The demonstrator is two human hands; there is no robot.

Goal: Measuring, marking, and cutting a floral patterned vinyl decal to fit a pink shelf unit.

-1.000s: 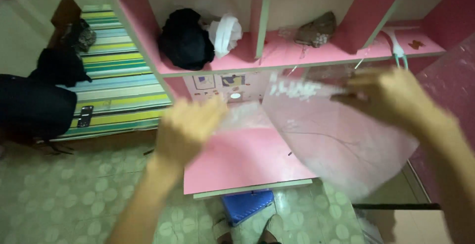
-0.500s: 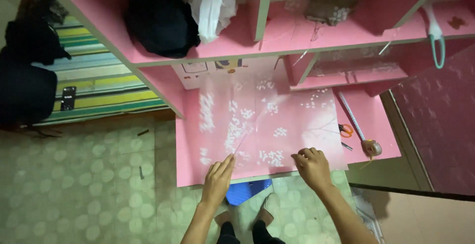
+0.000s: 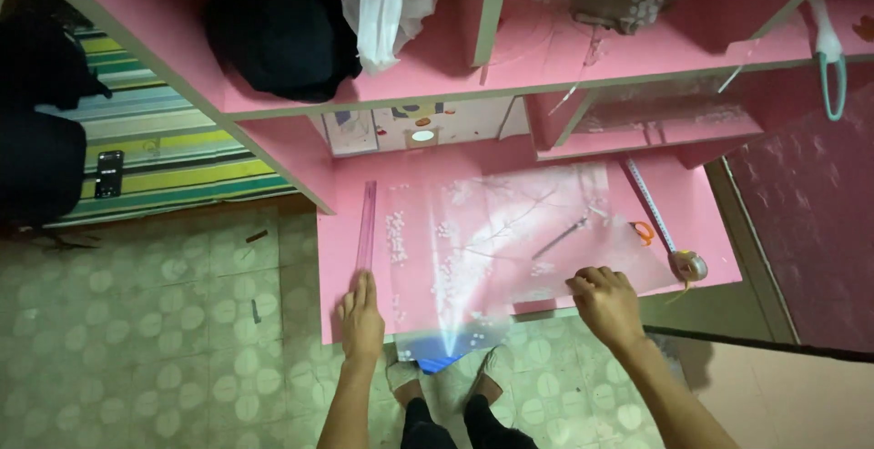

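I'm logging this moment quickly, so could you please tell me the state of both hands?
Left hand: open, flat on the pink desk, fingertips at the ruler.
Right hand: fingers curled, pressing the clear patterned sheet at the desk's front edge.

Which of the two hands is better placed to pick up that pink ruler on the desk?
Probably the left hand: its fingertips lie flat right at the near end of the pink ruler. The right hand rests on the clear sheet's far corner.

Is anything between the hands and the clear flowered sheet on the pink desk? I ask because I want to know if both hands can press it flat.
Nothing visible does. The left hand lies flat at the clear flowered sheet's left edge, by the pink ruler. The right hand rests on its right front corner.
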